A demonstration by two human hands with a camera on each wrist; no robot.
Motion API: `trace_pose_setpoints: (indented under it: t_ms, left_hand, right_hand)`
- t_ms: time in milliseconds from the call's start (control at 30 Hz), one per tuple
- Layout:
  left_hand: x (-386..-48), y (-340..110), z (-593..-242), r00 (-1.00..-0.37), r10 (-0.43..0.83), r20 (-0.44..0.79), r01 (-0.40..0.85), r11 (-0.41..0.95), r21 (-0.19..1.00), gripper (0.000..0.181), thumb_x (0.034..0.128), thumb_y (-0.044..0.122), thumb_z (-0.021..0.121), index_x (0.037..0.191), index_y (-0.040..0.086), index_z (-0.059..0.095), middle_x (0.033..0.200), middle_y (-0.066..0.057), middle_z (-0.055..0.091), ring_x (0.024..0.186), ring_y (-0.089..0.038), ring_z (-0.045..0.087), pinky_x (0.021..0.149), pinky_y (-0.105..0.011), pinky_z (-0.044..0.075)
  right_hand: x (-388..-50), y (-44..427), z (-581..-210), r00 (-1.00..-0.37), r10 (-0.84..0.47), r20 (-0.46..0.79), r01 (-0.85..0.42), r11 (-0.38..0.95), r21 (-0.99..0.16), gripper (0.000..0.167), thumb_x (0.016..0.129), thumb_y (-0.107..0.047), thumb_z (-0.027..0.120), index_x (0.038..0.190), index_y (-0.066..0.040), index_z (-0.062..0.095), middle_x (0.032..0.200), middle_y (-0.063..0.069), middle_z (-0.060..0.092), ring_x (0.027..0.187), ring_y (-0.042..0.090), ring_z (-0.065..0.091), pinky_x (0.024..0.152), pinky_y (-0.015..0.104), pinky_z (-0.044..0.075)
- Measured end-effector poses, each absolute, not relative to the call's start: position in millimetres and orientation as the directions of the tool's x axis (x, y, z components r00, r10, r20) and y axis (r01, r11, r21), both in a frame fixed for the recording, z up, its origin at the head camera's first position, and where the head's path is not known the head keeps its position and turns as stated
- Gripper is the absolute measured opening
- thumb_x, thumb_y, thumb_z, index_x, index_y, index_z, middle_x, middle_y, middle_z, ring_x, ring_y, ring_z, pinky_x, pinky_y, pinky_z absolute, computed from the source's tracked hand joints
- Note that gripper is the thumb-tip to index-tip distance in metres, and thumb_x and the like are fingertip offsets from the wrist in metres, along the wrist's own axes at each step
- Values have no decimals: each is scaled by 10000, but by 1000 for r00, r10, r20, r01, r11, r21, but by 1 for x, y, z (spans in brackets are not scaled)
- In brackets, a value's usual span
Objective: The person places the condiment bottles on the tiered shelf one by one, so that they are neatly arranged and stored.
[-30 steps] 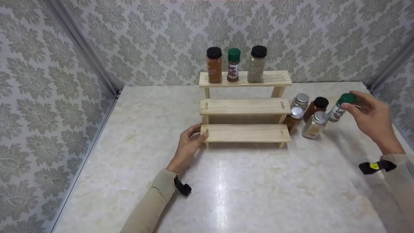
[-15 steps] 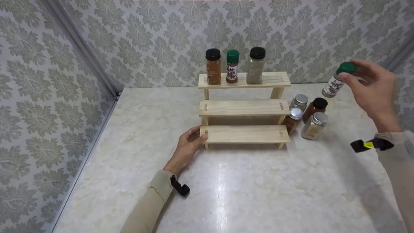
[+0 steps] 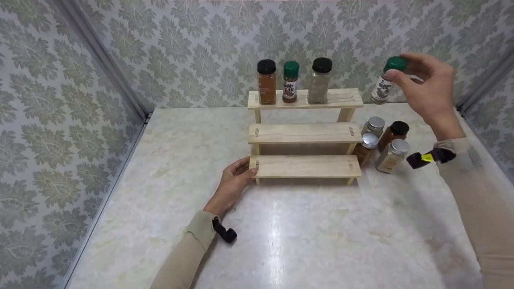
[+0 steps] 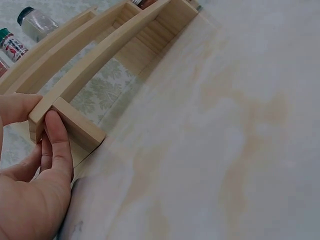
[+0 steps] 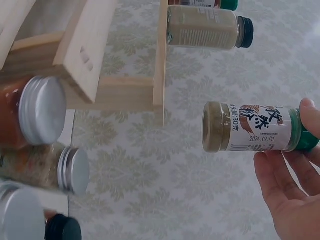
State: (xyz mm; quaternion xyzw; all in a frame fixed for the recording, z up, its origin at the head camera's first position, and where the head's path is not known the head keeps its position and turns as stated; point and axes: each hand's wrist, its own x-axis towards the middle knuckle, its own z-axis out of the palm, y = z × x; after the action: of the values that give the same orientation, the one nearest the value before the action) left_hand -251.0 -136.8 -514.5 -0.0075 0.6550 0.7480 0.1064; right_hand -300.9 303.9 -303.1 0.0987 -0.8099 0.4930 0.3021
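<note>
A three-tier wooden rack [image 3: 305, 166] stands on the table. My left hand [image 3: 234, 178] grips the left end of its lowest shelf; in the left wrist view the fingers [image 4: 59, 140] curl under the board. My right hand [image 3: 431, 86] pinches the green cap of a small spice jar [image 3: 381, 89] with a white label. That jar hangs slightly tilted in the air, right of the top shelf and apart from it; in the right wrist view the jar [image 5: 255, 127] holds brownish powder. On the top shelf stand an orange-brown jar [image 3: 266, 85], a green-capped jar [image 3: 290, 86] and a black-capped pale jar [image 3: 319, 84].
Right of the rack several jars cluster on the table: a silver-lidded jar [image 3: 374, 125], another silver-lidded jar [image 3: 366, 149], a black-capped red-brown jar [image 3: 394, 134] and a pale silver-lidded jar [image 3: 391, 158]. A patterned wall [image 3: 200, 52] rises behind the table [image 3: 168, 160].
My right hand has lifted the green-capped jar off the table, then carried it up and left toward the rack's top shelf. My left hand stays on the lowest shelf.
</note>
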Motion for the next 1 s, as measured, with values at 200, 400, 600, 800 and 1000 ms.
trace_pose_setpoints:
  t_ms: [200,400,600,800,1000]
  left_hand:
    - [-250,-139,-514,-976,166,-138,-160,-130,978,611,1027,88,675,1587,2,447,1518,-211,539,1346,-307,590,1018,-329,582]
    - [-248,-140,-517,-975,179,-130,-161,-168,973,615,1019,53,653,1588,-20,433,1500,-229,543,1299,-299,617,981,-320,593]
    - [-249,-139,-516,-975,171,-139,-169,-170,971,617,1013,52,657,1588,-11,442,1510,-212,553,1302,-292,620,982,-317,594]
    - [-248,-140,-517,-976,167,-140,-168,-165,972,620,1010,45,662,1588,-12,444,1510,-220,556,1294,-287,622,994,-317,589]
    - [-250,-139,-518,-975,182,-129,-158,-161,974,622,1013,69,672,1590,3,449,1504,-206,561,1301,-295,621,1010,-334,586]
  right_hand:
    - [-314,281,-299,-808,88,582,-466,508,-724,410,961,-235,826,1343,-110,740,1080,-212,715,1018,-19,689,829,132,513]
    - [-324,264,-300,-818,50,574,-478,495,-726,436,954,-252,833,1348,-93,732,1094,-176,719,1011,-5,696,824,129,529]
    - [-334,253,-304,-823,39,566,-478,490,-729,425,960,-230,828,1346,-81,732,1110,-149,718,1001,-13,692,827,140,521]
    - [-344,244,-308,-841,41,539,-469,443,-765,417,955,-174,832,1342,-61,727,1114,-109,734,987,-3,690,822,134,522]
    - [-346,242,-310,-851,32,524,-455,454,-766,431,948,-241,842,1346,-115,736,1125,-97,732,1003,17,697,845,152,534]
